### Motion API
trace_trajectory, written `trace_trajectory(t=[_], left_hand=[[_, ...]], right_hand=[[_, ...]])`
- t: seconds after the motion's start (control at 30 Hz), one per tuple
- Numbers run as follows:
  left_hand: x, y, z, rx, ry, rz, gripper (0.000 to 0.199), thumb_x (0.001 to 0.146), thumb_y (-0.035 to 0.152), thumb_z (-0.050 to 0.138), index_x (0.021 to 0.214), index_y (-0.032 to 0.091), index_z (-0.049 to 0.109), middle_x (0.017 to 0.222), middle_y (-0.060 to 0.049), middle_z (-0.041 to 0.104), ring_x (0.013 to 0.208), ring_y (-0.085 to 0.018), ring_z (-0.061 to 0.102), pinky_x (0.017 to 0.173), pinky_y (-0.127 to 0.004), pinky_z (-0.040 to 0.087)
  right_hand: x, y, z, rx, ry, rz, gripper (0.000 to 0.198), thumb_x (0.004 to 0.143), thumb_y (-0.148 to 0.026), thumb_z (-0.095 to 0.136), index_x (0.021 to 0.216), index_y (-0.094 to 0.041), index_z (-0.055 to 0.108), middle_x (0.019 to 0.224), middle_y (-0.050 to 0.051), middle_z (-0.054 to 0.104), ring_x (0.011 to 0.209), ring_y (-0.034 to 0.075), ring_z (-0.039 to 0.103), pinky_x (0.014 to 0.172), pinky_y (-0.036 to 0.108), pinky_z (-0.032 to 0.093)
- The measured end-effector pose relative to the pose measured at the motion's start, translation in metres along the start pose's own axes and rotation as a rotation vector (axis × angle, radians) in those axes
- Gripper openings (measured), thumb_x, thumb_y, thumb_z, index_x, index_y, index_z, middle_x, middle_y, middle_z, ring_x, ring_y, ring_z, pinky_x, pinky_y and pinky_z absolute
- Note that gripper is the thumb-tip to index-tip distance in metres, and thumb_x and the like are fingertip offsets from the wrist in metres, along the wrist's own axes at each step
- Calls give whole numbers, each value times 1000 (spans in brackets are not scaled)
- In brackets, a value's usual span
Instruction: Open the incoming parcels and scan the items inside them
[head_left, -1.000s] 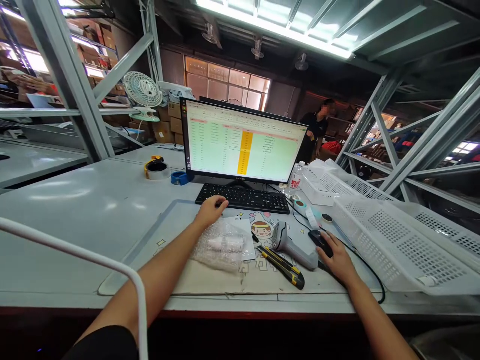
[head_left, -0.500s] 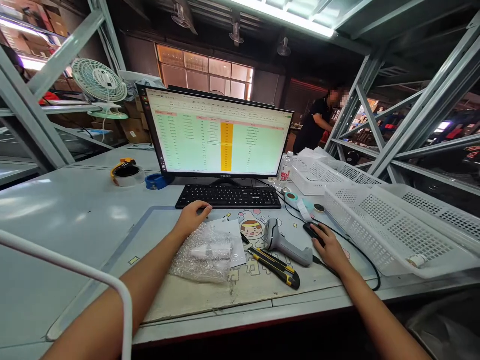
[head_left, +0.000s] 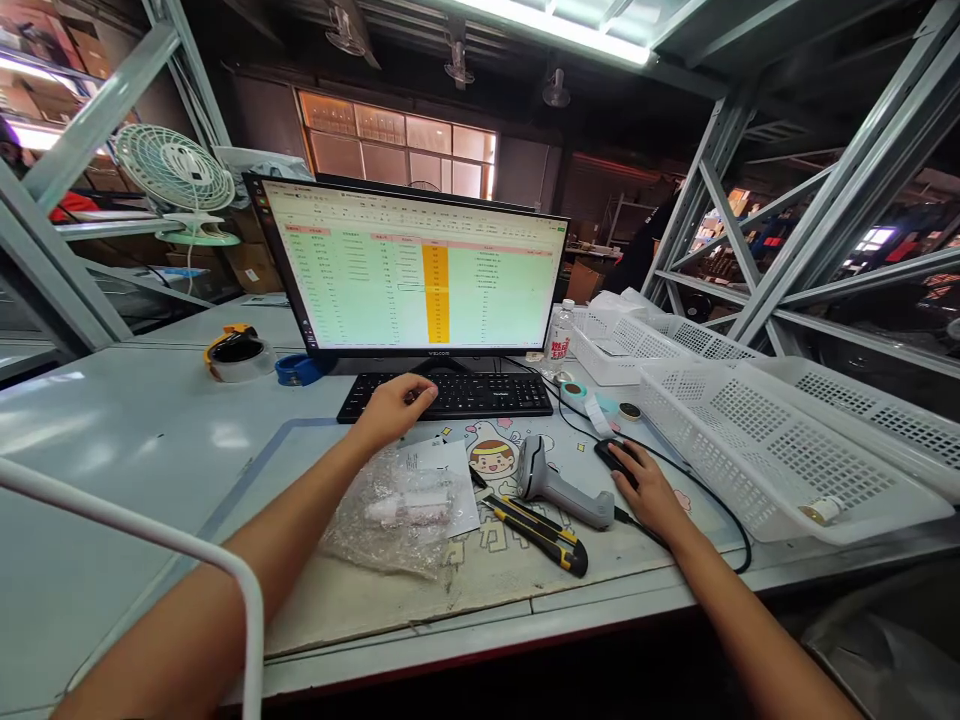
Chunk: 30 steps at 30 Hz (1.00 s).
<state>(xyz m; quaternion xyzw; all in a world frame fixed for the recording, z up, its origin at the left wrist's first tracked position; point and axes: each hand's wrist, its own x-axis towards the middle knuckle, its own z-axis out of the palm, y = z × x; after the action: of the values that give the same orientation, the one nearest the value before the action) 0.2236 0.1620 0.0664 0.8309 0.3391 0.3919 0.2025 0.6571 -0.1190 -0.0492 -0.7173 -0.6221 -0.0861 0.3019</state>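
Observation:
My left hand (head_left: 391, 408) is over the left part of the black keyboard (head_left: 491, 394), fingers loosely curled, a small gap beside the thumb, nothing seen in it. My right hand (head_left: 651, 488) rests on a black computer mouse (head_left: 618, 462), fingers draped over it. Beneath my left forearm lies a clear bubble-wrap bag (head_left: 390, 545) with a small pale item inside, partly over a printed white paper (head_left: 463, 500). Between my hands are a grey barcode scanner (head_left: 562, 490) and a black-and-yellow utility knife (head_left: 540, 535). Behind the keyboard, the monitor (head_left: 360, 290) displays a spreadsheet with an orange column.
White perforated baskets (head_left: 679, 420) line the right side; one contains a small roll (head_left: 823, 510). A bottle (head_left: 561, 332) and a label roll (head_left: 574, 393) are near the monitor. Tape (head_left: 240, 356) and a blue ring (head_left: 298, 369) sit left. A white bar (head_left: 150, 520) crosses the lower left.
My left hand has moved forward from the keyboard's front edge to above its keys. My right hand stays on the mouse. The view has shifted slightly, and the person behind is now mostly hidden.

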Motion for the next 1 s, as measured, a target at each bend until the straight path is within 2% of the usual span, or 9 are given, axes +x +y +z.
trace_trajectory(t=[0.1,0.23,0.33,0.43,0.63,0.73,0.8,0.9,1.0], left_hand=[[30,25,21,174,-190,129,43,98,52,52,116,20,75,124,-12,76,116,-29,69,103,-43,55],[57,53,72,423,-428,197,52,96,48,60,138,17,66,147,-15,64,136,-35,57,116,-50,46],[64,62,112,464,-497,170,66,92,51,68,149,20,59,163,-16,50,147,-40,45,120,-56,40],[68,64,139,492,-537,160,71,93,54,68,156,25,53,172,-14,37,157,-39,31,125,-59,31],[67,65,163,520,-563,135,72,95,57,66,158,25,53,176,-15,30,163,-44,18,128,-66,21],[70,69,157,503,-569,123,67,94,57,68,154,27,58,177,-13,30,163,-45,17,129,-69,18],[73,72,139,483,-530,94,69,97,57,65,158,27,54,178,-12,27,163,-45,18,128,-68,21],[66,75,89,433,-442,61,73,104,55,53,165,16,40,175,-17,31,160,-38,28,129,-57,28],[21,76,32,302,-484,132,69,106,55,50,158,9,46,163,-17,50,149,-27,47,128,-39,33]], right_hand=[[1,-1,0,-15,4,-2,54,107,-43,47,154,-21,62,160,19,50,148,36,50,122,59,46],[1,-5,-2,-8,17,-12,54,107,-42,47,155,-22,61,159,19,50,146,37,51,120,61,47],[0,-9,-4,-10,31,-19,52,106,-40,48,154,-24,62,159,17,51,146,37,51,119,61,47],[0,-10,-4,-13,38,-17,52,106,-38,49,154,-24,62,159,16,51,146,37,50,119,61,47],[2,-8,-2,-46,38,1,52,105,-37,49,154,-25,62,158,17,52,141,37,55,117,61,49],[2,-7,-2,-53,32,-2,52,105,-37,49,154,-25,62,157,17,53,141,37,55,117,61,49],[2,-7,-3,-47,29,-7,53,105,-37,49,154,-23,62,157,18,52,143,38,54,118,61,49],[1,-6,-5,-49,21,-1,55,105,-39,49,155,-21,61,158,20,51,144,39,53,118,62,48],[1,-5,-6,-57,3,-10,56,105,-41,49,156,-19,60,158,21,51,144,40,53,119,62,48]])
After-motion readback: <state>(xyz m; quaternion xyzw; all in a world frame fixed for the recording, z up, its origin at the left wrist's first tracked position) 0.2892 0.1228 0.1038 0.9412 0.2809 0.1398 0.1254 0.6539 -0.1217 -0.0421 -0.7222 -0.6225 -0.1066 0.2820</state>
